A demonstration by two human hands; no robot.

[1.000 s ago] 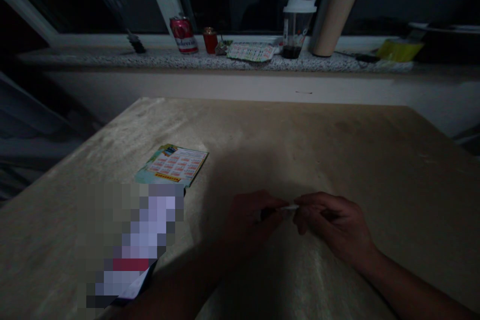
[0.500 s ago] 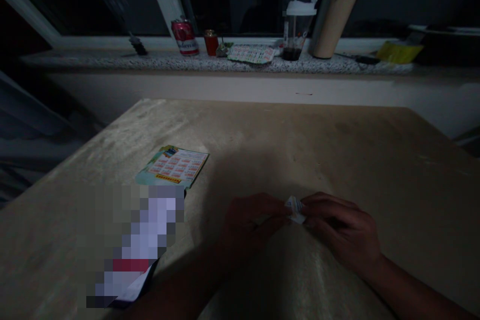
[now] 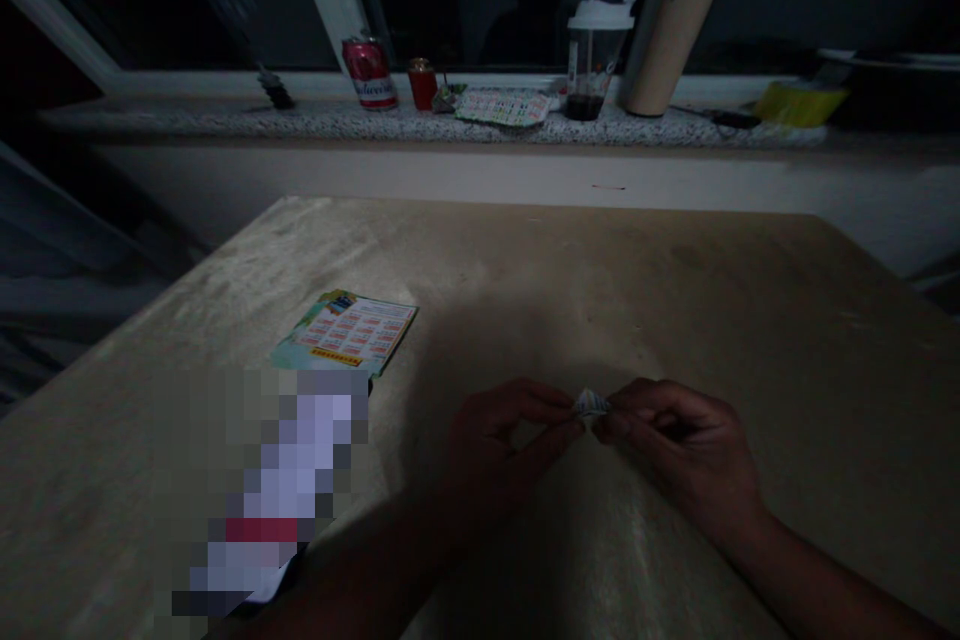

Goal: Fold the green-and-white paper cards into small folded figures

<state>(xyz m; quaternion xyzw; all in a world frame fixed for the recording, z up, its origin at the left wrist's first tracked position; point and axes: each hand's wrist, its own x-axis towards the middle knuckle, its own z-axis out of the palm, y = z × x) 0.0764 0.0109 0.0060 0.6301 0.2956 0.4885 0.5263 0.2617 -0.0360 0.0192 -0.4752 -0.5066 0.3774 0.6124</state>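
Observation:
Between my two hands is a small folded paper [image 3: 590, 403], pale with faint printed marks and a peak pointing up. My left hand [image 3: 510, 430] pinches its left side with thumb and fingertips. On the other side, my right hand [image 3: 682, 435] pinches the right corner, its remaining fingers curled. Both hands are just above the tabletop [image 3: 525, 260], and their shadow falls on it. Fingertips cover the paper's two ends. Left of my hands lies a printed sheet or thin stack [image 3: 352, 330] with rows of red and white boxes and a green border.
A pixelated oblong device [image 3: 292, 460] lies near my left forearm. Along the granite windowsill [image 3: 315, 125] stand a red drink can [image 3: 369, 75], a small red container [image 3: 422, 85], a printed packet [image 3: 502, 107], a lidded cup with a straw [image 3: 596, 60], a cardboard tube [image 3: 679, 20] and something yellow [image 3: 802, 105].
The folded paper has tilted and now shows a shorter, peaked shape instead of a diamond. My right thumb and fingers have shifted slightly in their pinch. Everything else stays put.

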